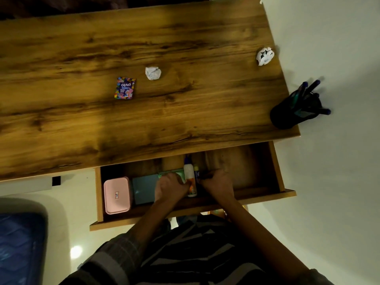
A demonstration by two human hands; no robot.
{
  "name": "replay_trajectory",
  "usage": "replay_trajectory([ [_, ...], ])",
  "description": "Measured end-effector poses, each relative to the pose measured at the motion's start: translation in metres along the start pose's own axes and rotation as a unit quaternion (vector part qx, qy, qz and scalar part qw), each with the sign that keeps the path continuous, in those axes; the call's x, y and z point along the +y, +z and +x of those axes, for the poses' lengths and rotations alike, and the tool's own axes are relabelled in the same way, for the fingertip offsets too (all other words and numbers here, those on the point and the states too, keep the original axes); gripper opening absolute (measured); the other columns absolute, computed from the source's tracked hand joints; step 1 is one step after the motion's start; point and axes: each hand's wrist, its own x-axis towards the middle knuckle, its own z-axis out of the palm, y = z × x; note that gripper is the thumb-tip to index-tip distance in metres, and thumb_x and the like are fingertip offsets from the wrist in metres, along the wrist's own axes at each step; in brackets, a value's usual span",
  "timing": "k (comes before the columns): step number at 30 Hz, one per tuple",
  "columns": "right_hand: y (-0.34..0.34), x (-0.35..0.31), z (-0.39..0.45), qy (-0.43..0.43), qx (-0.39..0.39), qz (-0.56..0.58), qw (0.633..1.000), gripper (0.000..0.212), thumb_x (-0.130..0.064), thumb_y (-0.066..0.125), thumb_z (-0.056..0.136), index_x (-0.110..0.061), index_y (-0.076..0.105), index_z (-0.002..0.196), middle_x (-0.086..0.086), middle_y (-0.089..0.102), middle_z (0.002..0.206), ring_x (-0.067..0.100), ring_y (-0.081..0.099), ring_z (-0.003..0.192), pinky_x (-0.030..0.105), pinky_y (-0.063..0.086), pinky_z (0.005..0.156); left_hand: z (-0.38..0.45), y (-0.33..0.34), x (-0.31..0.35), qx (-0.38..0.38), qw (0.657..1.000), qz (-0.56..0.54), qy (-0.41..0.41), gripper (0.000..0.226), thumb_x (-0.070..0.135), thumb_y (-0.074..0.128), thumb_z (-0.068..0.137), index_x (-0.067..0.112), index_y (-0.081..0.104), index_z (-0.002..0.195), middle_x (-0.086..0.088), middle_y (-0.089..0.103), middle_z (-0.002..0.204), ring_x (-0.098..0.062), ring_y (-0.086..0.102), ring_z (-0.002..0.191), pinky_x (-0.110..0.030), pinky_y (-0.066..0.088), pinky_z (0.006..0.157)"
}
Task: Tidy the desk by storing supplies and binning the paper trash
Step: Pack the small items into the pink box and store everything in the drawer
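Observation:
Both my hands are inside the open drawer (185, 212) under the wooden desk (144, 112). My left hand (169, 187) rests on a green packet (174, 173), fingers curled on it. Between the hands lies a white glue bottle (190, 179) with an orange label. My right hand (216, 183) is closed on a dark pen-like item (205, 176) next to the bottle. On the desk lie two crumpled paper balls, one in the middle (153, 73) and one at the right edge (264, 56), plus a colourful GEMS packet (125, 88).
A pink box (117, 195) and a grey flat box (144, 189) sit in the drawer's left part. A black pen holder (294, 112) with several pens stands at the desk's right front corner. A blue patterned object (20, 243) is at lower left on the floor.

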Motion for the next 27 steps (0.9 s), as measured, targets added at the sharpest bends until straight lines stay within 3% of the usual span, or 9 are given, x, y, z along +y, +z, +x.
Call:
replay_trajectory([
  [6,-0.014,0.002,-0.025,-0.04,0.014,0.064,0.997,0.023,-0.039,0.073,0.087,-0.023,0.079,0.103,-0.004,0.077,0.091,0.006,0.069,0.077,0.021,0.053,0.067,-0.034,-0.006,-0.018,0.055,0.995,-0.086,0.004,0.049,0.061,0.064,0.09,0.022,0.065,0.059,0.009,0.066,0.052,-0.003,0.065,0.053,-0.023,0.053,0.062],
  [9,-0.011,0.008,-0.04,-0.057,0.036,0.093,0.993,0.028,-0.043,0.077,0.083,-0.024,0.08,0.103,-0.008,0.078,0.091,0.0,0.069,0.077,0.016,0.054,0.067,-0.054,-0.008,-0.027,0.083,0.992,-0.096,0.019,0.047,0.054,0.065,0.094,0.019,0.067,0.062,0.007,0.065,0.054,-0.002,0.061,0.053,-0.022,0.045,0.059],
  [14,0.002,0.015,-0.081,-0.092,0.103,0.19,0.972,0.031,-0.046,0.084,0.077,-0.023,0.08,0.097,-0.013,0.077,0.081,-0.002,0.072,0.078,0.03,0.062,0.078,-0.089,-0.003,-0.056,0.11,0.973,-0.195,0.061,0.036,0.055,0.066,0.09,0.023,0.073,0.075,0.01,0.074,0.07,-0.004,0.071,0.07,-0.031,0.058,0.068],
  [17,0.012,0.017,-0.114,-0.105,0.122,0.25,0.955,0.022,-0.038,0.084,0.081,-0.02,0.08,0.094,-0.008,0.078,0.083,0.008,0.074,0.08,0.037,0.062,0.08,-0.117,-0.004,-0.071,0.088,0.933,-0.343,0.062,0.023,0.034,0.067,0.097,0.021,0.076,0.08,0.005,0.078,0.079,-0.011,0.075,0.08,-0.038,0.058,0.077],
  [19,0.018,0.016,-0.139,-0.084,0.123,0.32,0.935,0.018,-0.032,0.083,0.082,-0.017,0.08,0.091,0.0,0.078,0.083,0.017,0.075,0.08,0.04,0.06,0.082,-0.136,-0.004,-0.079,0.016,0.855,-0.519,-0.005,0.023,0.024,0.06,0.102,0.012,0.075,0.09,-0.007,0.08,0.09,-0.021,0.077,0.091,-0.039,0.055,0.081],
  [22,0.026,0.023,-0.167,0.014,0.069,0.499,0.863,0.026,-0.018,0.077,0.088,0.005,0.074,0.101,0.022,0.075,0.096,0.027,0.071,0.084,0.044,0.06,0.083,-0.157,-0.001,-0.1,-0.11,0.661,-0.733,-0.114,0.031,0.029,0.052,0.104,0.006,0.072,0.1,-0.014,0.078,0.096,-0.026,0.076,0.09,-0.031,0.053,0.075],
  [24,0.028,0.033,-0.18,0.101,-0.024,0.645,0.757,0.037,-0.021,0.071,0.092,0.007,0.064,0.115,0.028,0.069,0.114,0.029,0.07,0.091,0.039,0.06,0.08,-0.171,0.004,-0.118,-0.134,0.551,-0.805,-0.174,0.035,0.031,0.053,0.101,0.001,0.071,0.102,-0.018,0.076,0.103,-0.03,0.074,0.095,-0.032,0.053,0.076],
  [26,0.029,0.044,-0.191,0.172,-0.073,0.735,0.652,0.055,-0.032,0.068,0.093,0.005,0.052,0.129,0.03,0.061,0.128,0.033,0.067,0.102,0.04,0.059,0.079,-0.184,0.009,-0.131,-0.13,0.497,-0.834,-0.202,0.034,0.029,0.054,0.098,-0.001,0.069,0.104,-0.021,0.073,0.107,-0.031,0.072,0.097,-0.033,0.053,0.078],
  [27,0.03,0.048,-0.194,0.196,-0.073,0.753,0.624,0.063,-0.038,0.067,0.093,0.005,0.046,0.134,0.031,0.058,0.13,0.036,0.065,0.107,0.042,0.058,0.081,-0.189,0.01,-0.134,-0.123,0.486,-0.84,-0.207,0.033,0.029,0.054,0.097,0.0,0.067,0.103,-0.02,0.073,0.104,-0.03,0.072,0.093,-0.032,0.054,0.075],
])
